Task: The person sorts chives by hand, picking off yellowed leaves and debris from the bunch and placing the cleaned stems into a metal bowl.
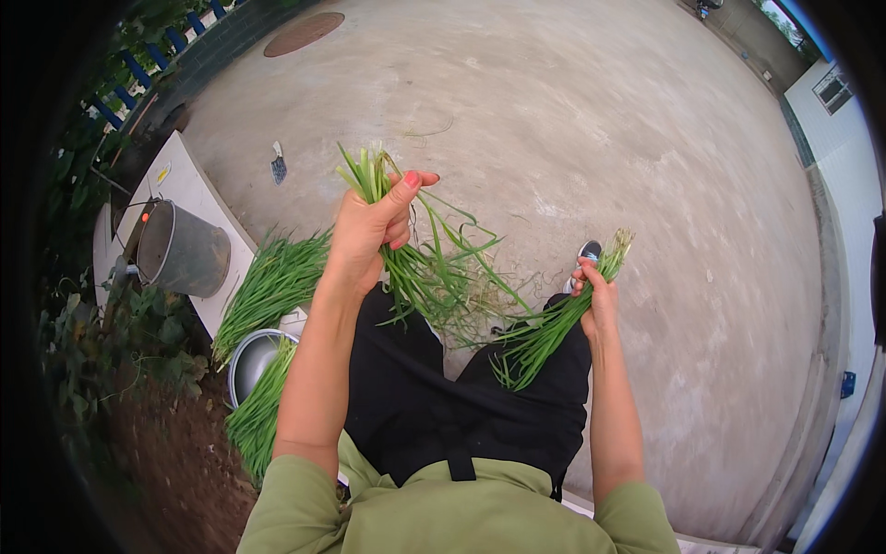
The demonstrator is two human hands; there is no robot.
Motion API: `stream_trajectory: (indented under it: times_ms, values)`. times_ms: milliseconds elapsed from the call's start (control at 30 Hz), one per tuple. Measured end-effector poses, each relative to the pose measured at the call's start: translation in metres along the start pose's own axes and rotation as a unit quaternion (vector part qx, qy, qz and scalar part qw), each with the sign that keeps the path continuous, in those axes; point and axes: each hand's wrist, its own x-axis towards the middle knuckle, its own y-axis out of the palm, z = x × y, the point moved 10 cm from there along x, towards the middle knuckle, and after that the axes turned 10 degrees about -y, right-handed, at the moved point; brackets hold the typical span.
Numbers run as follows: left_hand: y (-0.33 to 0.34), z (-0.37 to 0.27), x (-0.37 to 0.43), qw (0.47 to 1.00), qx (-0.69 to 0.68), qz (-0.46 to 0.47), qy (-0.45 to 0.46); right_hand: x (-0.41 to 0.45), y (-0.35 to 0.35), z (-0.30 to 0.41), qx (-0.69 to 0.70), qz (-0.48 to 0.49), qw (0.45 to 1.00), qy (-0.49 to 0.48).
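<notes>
My left hand (379, 225) is closed around a bunch of garlic chives (422, 277), cut ends up, thumb on the stems and the green leaves hanging down. Lower and to the right, my right hand (597, 294) grips a second bunch of chives (543, 343) near its pale stem ends, the leaves trailing over my right thigh. Left of my left arm lies a large pile of chives (277, 280). More chives (259, 422) rest across a metal bowl (250, 367) beside me. Loose trimmings (484, 305) are scattered on the ground between my knees.
A metal bucket (185, 248) lies tilted on a pale slab (208, 187) at the left, near leafy plants (149, 332) and bare soil. A cleaver (278, 166) lies on the concrete ground (554, 124) ahead. A round cover (304, 34) is farther off. A white wall (830, 131) stands at the right.
</notes>
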Motion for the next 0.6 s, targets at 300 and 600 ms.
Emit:
stream_trajectory:
  times_ms: [300,600]
  values:
    - [0.055,0.055,-0.002,0.992,-0.019,0.083,-0.098,-0.082,0.161,0.056,-0.249,0.275,0.912,-0.175]
    - [0.043,0.049,-0.002,0.995,0.094,0.028,-0.007,-0.090,0.159,0.045,-0.120,0.297,0.947,0.028]
